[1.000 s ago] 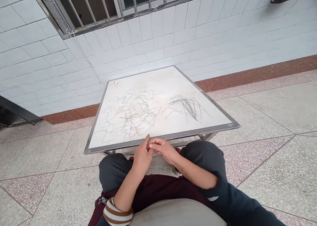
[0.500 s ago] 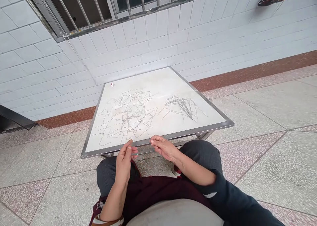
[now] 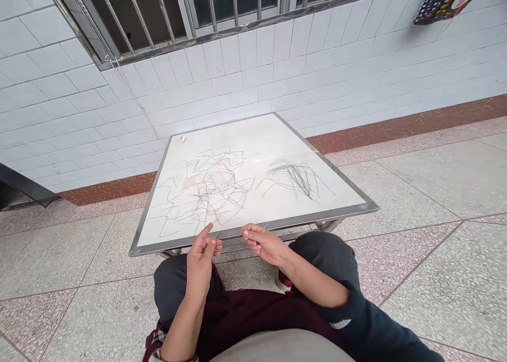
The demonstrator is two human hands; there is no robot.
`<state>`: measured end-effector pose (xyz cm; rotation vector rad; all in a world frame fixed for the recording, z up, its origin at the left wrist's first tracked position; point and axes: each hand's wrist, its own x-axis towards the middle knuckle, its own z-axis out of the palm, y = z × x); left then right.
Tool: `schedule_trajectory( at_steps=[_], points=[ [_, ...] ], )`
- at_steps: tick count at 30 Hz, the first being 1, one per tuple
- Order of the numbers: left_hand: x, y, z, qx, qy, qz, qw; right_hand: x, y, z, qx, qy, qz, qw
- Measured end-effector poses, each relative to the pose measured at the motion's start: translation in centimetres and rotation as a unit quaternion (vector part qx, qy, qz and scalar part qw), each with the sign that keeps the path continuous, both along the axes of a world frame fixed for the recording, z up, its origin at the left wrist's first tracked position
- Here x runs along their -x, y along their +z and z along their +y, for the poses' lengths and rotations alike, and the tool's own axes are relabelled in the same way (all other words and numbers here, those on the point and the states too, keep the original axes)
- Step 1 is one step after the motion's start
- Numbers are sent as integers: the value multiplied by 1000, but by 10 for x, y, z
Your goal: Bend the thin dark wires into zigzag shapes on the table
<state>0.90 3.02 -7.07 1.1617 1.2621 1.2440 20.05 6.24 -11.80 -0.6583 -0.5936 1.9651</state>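
Observation:
My left hand (image 3: pixel 201 264) is at the near edge of the table, thumb pinched against the fingers and index finger stretched forward. A short bit of thin wire shows at its fingertips. A little to the right, my right hand (image 3: pixel 267 244) is closed in a pinch, and a thin wire (image 3: pixel 266 225) pokes out above it. Whether one wire spans the gap between my hands is too fine to make out. Beyond my left hand lies a loose tangle of bent, wavy wires (image 3: pixel 214 190). A bunch of straighter wires (image 3: pixel 297 177) lies at the right.
The white tabletop (image 3: pixel 253 132) has a grey metal rim and stands against a white tiled wall (image 3: pixel 222 95). A small white and red object (image 3: pixel 182 139) sits at its far left corner. My knees are under the near edge. A patterned bag (image 3: pixel 443 5) hangs at upper right.
My left thumb and fingers have shifted slightly, the index finger now standing further apart from the thumb. The wire end above my right hand shows more clearly. The view has tilted a little.

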Motion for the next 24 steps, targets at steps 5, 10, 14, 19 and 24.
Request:
schedule_trajectory(
  at_steps=[5, 10, 14, 19, 24],
  points=[
    [0, -4, 3, -18, 7, 18, 1000, 1, 1, 2, 49, 0, 46, 998],
    [-1, -2, 5, -21, 16, 31, 999, 0, 3, 3, 82, -1, 67, 994],
    [-3, -13, -2, -15, 11, 25, 999, -8, 11, 24, 67, -46, 49, 996],
    [-4, -61, -17, 48, -108, 73, 990, -17, 26, 80, 13, -126, -91, 988],
    [0, -97, -15, 69, -128, 119, 982, -21, 28, 142, -4, -147, -169, 975]
  ],
)
